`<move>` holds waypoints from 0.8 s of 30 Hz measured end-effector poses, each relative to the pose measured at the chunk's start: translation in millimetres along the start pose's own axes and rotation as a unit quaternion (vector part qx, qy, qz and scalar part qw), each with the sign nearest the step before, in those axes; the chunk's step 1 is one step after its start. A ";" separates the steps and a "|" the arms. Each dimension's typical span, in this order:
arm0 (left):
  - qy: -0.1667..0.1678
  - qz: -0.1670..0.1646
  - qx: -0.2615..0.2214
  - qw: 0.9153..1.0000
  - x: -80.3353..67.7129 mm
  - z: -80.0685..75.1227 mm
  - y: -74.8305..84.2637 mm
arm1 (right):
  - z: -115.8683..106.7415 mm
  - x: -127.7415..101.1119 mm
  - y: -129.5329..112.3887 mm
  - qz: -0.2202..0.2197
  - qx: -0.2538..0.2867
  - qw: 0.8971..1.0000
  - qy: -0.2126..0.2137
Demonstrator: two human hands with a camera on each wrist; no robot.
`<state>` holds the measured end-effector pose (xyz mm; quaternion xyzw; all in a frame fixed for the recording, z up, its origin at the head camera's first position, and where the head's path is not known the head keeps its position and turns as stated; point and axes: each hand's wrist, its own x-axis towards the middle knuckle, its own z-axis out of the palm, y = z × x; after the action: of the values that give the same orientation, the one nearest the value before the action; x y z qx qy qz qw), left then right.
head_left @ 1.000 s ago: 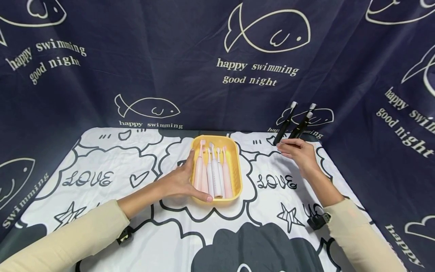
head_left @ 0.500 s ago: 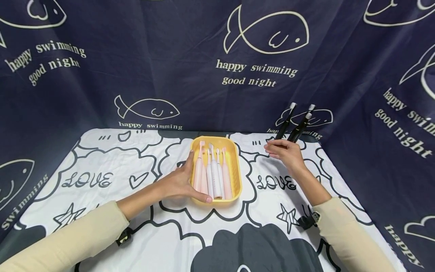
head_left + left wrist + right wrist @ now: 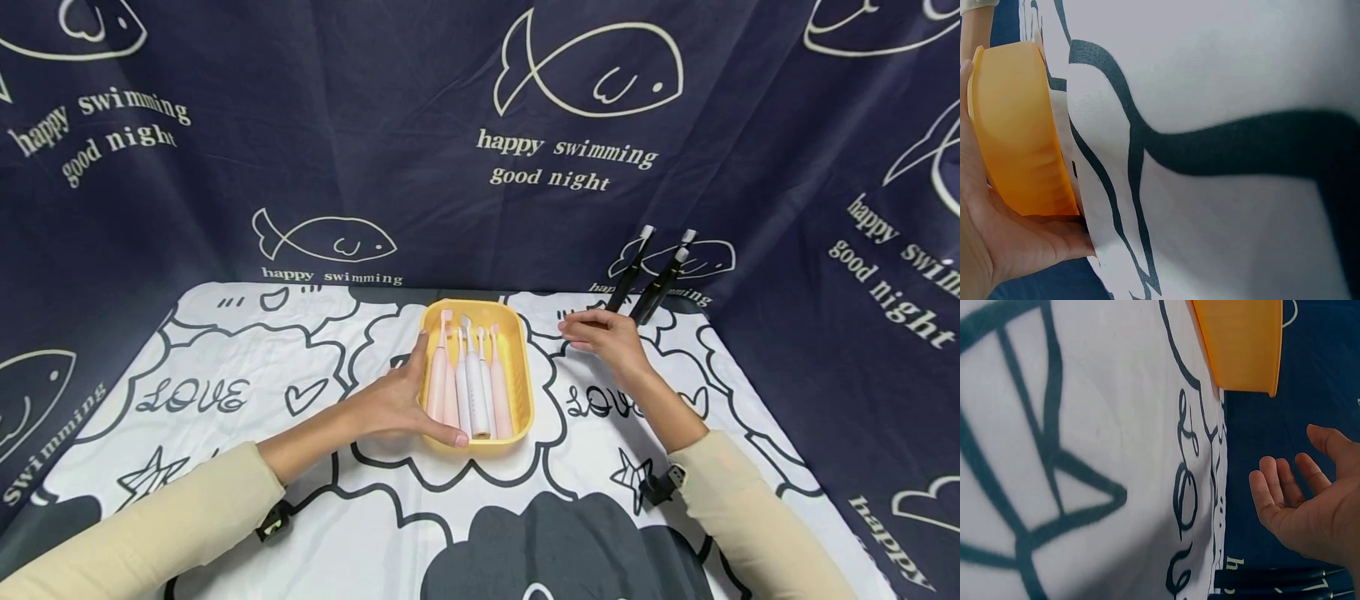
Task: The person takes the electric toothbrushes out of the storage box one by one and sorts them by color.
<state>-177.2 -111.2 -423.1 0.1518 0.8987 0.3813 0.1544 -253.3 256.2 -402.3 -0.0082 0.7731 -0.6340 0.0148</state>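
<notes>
A yellow basket (image 3: 522, 367) stands mid-table with several pink and white electric toothbrushes (image 3: 474, 392) lying in it, heads toward the back. My left hand (image 3: 390, 400) grips its left side, the thumb along the near rim; the left wrist view has this hand (image 3: 1010, 237) around the basket's wall (image 3: 1019, 131). Off to the right, my right hand (image 3: 611, 346) hovers over the table, holding nothing, and its loosely bent fingers show in the right wrist view (image 3: 1310, 500). Behind that hand stand three black electric toothbrushes (image 3: 654, 292) with white heads, their lower ends partly hidden.
A white cloth with black drawings (image 3: 232, 367) covers the table. Dark blue fabric (image 3: 420, 125) with fish prints hangs behind it and along both sides. Black devices (image 3: 663, 485) are strapped at both wrists.
My right hand has moved left, away from the black toothbrushes and toward the basket, uncovering more of their lower ends. The left hand and the basket have stayed in place.
</notes>
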 end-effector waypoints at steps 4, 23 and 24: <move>0.000 -0.002 0.001 1.000 -0.7 -0.4 0.3 | 7.0 0.6 0.8 0.004 -0.015 1.000 -0.006; 0.001 0.002 -0.001 1.000 0.3 0.1 0.2 | 41.1 -1.8 5.6 0.018 -0.001 0.999 -0.042; 0.001 0.003 -0.003 1.000 0.4 0.2 0.1 | 42.4 -2.2 5.5 0.018 -0.001 0.999 -0.043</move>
<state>-177.4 -110.9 -423.2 0.1539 0.8972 0.3844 0.1532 -249.6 215.8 -416.0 -0.0210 0.7724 -0.6320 0.0596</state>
